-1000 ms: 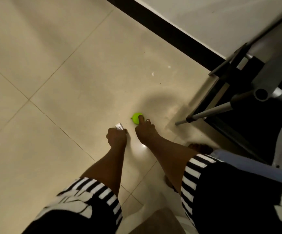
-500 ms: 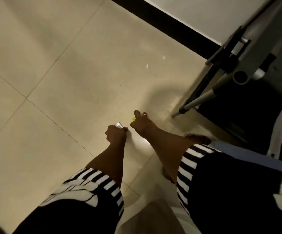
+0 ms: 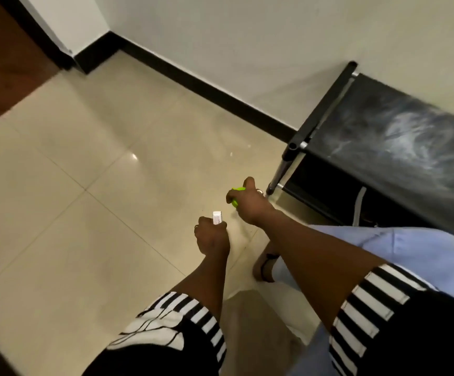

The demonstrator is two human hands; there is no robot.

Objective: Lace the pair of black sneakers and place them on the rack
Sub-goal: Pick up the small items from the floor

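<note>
From the head view, the left hand (image 3: 213,236) grips a small white rectangular object (image 3: 217,217) and the right hand (image 3: 250,203) curls around a lime-green round object (image 3: 235,196), both raised above the cream tiled floor (image 3: 84,191) beside the black metal-framed shoe rack (image 3: 326,109), probably carried aside, with no black sneakers clearly visible.

single head view, looking steeply down from above; floor (image 3: 90,164) close, rack (image 3: 388,147) at right edge
</note>
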